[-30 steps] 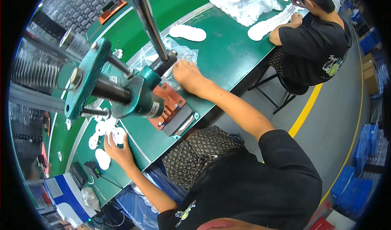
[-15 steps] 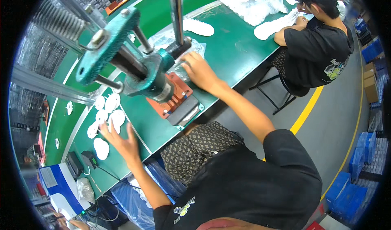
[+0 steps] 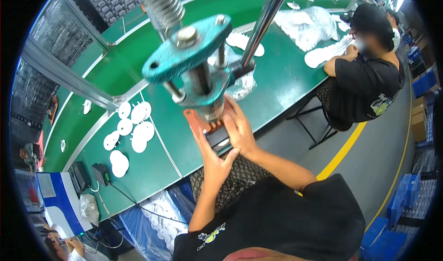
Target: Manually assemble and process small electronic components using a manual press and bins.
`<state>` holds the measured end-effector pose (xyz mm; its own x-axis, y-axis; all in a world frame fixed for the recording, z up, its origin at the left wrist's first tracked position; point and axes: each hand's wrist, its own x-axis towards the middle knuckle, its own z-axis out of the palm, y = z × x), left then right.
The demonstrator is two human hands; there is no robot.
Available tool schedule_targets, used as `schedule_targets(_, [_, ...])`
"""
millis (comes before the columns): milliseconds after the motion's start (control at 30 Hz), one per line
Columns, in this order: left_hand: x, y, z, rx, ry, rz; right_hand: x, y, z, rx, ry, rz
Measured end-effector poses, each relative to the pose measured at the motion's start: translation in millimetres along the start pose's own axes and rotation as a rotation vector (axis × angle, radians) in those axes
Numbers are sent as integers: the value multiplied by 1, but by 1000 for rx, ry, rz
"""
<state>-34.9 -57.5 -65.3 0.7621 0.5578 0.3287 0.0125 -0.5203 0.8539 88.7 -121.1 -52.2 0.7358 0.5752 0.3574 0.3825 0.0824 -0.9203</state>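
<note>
Under the press (image 3: 187, 60), left hand (image 3: 215, 161) at six o'clock, right hand (image 3: 242, 132) at four, you cup the jig (image 3: 190, 117); any pinch can't be told. Stay clear of the ram (image 3: 211, 110).

The left hand (image 3: 214, 161) and right hand (image 3: 241, 134) flank the orange fixture (image 3: 193, 118) beneath the teal press (image 3: 189, 51), fingers at its sides; whether they grip a part is hidden. The lever (image 3: 266, 23) slants up to the right. To the left, white discs (image 3: 124, 127) lie in loose clusters on the green table (image 3: 281, 85), with an adapter (image 3: 100, 173) nearer its left end. Beyond curves a green belt (image 3: 104, 74). At right, a seated co-worker (image 3: 369, 78) faces a row of overlapping white pieces (image 3: 318, 57), near a clear bag (image 3: 307, 27).
</note>
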Motion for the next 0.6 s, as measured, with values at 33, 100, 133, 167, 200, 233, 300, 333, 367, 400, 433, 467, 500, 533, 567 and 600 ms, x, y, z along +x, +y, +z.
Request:
schedule_targets(33, [-4, 3, 0, -49, 28, -55, -4, 0, 5, -2, 7, 22])
schedule_targets(100, [3, -5, 3, -13, 116, -106, 7, 5, 14, 53, -12, 23])
schedule_targets(133, [4, -7, 1, -17, 99, -105, 14, 10, 17, 52, -70, -27])
schedule_targets(167, [11, -7, -2, 30, 128, -123, 23, 11, 20, 49, -126, -78])
schedule_targets(200, [18, -7, -5, 78, 156, -139, 30, 10, 25, 80, -141, -60])
schedule_targets(233, [26, -7, -10, 89, 194, -195, 38, 13, 33, 69, -172, -94])
schedule_targets(300, [44, -33, -23, 51, 241, -267, 52, 24, 62, 112, -87, -83])
schedule_targets(333, [55, -38, -29, 49, 248, -280, 61, 28, 69, 123, -116, -102])
schedule_targets(367, [63, -41, -36, 51, 255, -298, 68, 28, 74, 137, -148, -117])
schedule_targets(400, [70, -51, -43, 31, 249, -292, 74, 28, 80, 164, -126, -110])
schedule_targets(433, [72, -55, -51, 17, 240, -307, 79, 27, 79, 167, -132, -105])
schedule_targets(467, [72, -47, -53, -8, 204, -287, 82, 27, 75, 173, -169, -68])
schedule_targets(500, [70, -37, -58, -33, 171, -267, 82, 25, 72, 180, -207, -31])
schedule_targets(533, [64, -29, -62, -32, 177, -275, 76, 21, 61, 319, -220, 35])
schedule_targets(567, [58, -23, -62, -111, 170, -207, 65, 17, 41, 534, -194, 165])
schedule_targets(600, [50, -20, -67, -181, 172, -139, 57, 13, 14, 498, -129, 176])
